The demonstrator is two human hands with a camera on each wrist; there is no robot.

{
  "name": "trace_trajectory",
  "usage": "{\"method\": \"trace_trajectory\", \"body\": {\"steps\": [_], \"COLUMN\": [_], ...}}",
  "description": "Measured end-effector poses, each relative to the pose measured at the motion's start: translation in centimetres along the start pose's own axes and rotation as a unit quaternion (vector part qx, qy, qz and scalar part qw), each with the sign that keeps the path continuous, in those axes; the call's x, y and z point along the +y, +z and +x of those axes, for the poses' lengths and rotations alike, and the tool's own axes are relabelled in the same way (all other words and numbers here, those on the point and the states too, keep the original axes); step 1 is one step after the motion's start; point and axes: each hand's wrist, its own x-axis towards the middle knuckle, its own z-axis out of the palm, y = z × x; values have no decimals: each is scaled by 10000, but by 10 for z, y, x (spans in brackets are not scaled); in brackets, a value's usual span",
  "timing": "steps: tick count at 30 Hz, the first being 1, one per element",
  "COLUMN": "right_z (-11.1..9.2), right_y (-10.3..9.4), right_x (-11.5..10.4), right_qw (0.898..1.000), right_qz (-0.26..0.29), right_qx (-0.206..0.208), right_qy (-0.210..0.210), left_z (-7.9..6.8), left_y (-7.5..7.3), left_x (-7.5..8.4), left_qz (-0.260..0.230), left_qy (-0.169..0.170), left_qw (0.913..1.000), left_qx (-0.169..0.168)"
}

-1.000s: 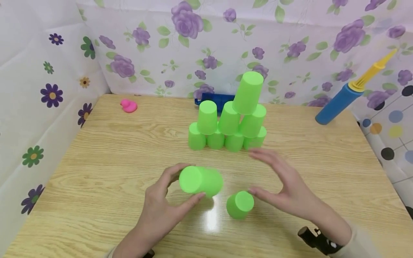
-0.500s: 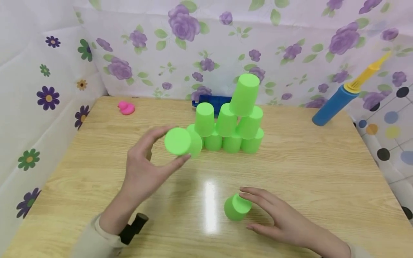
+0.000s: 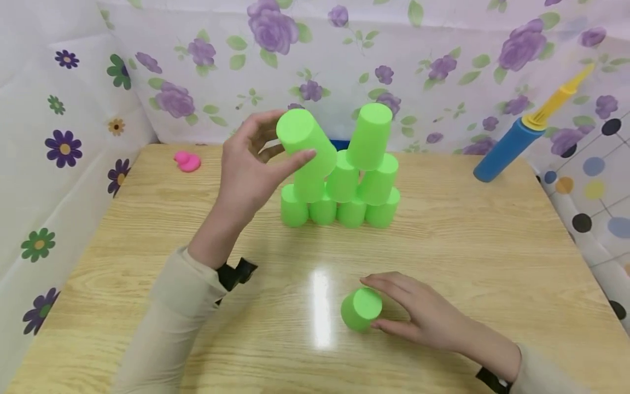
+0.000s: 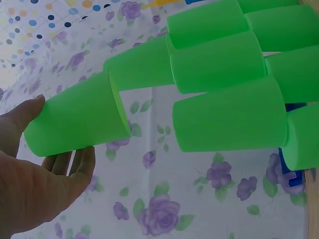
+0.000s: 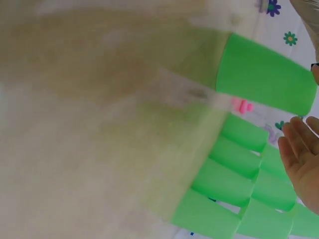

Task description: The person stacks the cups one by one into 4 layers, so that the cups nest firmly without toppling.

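My left hand [image 3: 253,164] holds a green plastic cup [image 3: 307,139] between thumb and fingers, bottom up and tilted, in front of the stack's left upper part. The left wrist view shows the mouth of this held cup [image 4: 75,117] angled toward the stack. Several green cups form a stacked pyramid, all upside down, with a single top cup [image 3: 370,137] at its right. Nearer the front edge, another upside-down cup [image 3: 361,311] stands on the table. Around its right side lies my right hand [image 3: 420,312], fingers loosely extended; the right wrist view shows fingers [image 5: 299,144] apart from the cup.
A pink rubber duck [image 3: 187,161] sits at the table's back left. A blue hand pump [image 3: 509,148] with a yellow nozzle leans at the back right. Behind the stack is a dark blue object [image 3: 339,145], mostly hidden. Flowered cloth [image 3: 197,60] hangs along the back.
My left hand has carried its cup from the front of the table, first leftward, then up to the pyramid's left upper part. The right hand has come down and in around the single cup.
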Motion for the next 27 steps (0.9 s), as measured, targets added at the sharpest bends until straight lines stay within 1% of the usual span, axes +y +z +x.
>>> {"method": "trace_trajectory", "body": {"steps": [3, 6, 8, 12, 14, 16, 19, 21, 25, 27], "right_z": [5, 8, 10, 12, 11, 10, 9, 9, 8, 8], "right_y": [-3, -5, -4, -1, 0, 2, 2, 3, 2, 2], "right_x": [4, 7, 8, 9, 8, 8, 8, 8, 7, 7], "right_qw": [9998, 9988, 9978, 9950, 9937, 9925, 9919, 9918, 9903, 9892], "right_qz": [156, 385, 491, 722, 861, 986, 1083, 1104, 1239, 1311], "right_qx": [-92, -270, -388, -574, -626, -650, -616, -595, -613, -647], "right_qy": [-33, -125, -237, -395, -358, -308, -264, -252, -115, -59], "left_z": [10, 19, 26, 40, 45, 49, 53, 56, 58, 58], "left_y": [2, 5, 6, 7, 8, 9, 10, 11, 10, 9], "left_x": [7, 12, 11, -4, -14, -22, -30, -33, -37, -37], "left_qz": [-98, 93, 220, 370, 392, 407, 495, 573, 693, 705], "left_qy": [-157, -324, -402, -501, -568, -653, -764, -773, -749, -732], "left_qw": [9998, 9993, 9985, 9953, 9928, 9905, 9873, 9853, 9826, 9824], "left_qx": [-77, -188, -304, -735, -978, -1138, -1301, -1409, -1551, -1568]}}
